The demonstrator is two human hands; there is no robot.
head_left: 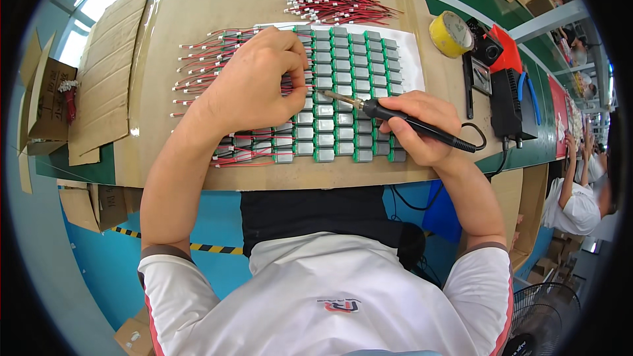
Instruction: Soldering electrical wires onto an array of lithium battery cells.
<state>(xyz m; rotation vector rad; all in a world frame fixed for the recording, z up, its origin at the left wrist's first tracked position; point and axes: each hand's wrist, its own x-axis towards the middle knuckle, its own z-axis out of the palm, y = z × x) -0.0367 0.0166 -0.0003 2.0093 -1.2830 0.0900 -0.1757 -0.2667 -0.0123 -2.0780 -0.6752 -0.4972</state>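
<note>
Rows of small silver motors [324, 139] with green ends stand on the cardboard-covered bench in front of me. Red and black wire leads [204, 69] with white plugs run out leftward from the left columns. Over these columns, my left hand [254, 82] is closed in a pinch on a wire lead, partly hidden by the fingers. My right hand [428, 115] grips the black handle of a soldering iron [422, 130]. The iron's metal tip points left, close to the left fingertips and over the motors.
A large pile of wire leads [330, 0] lies at the back. At the right are yellow tape [451, 34], a black power unit [506, 102], blue-handled pliers [529, 99] and a red holder [506, 49]. Cardboard boxes [49, 99] stand left. Other people [577, 198] work far right.
</note>
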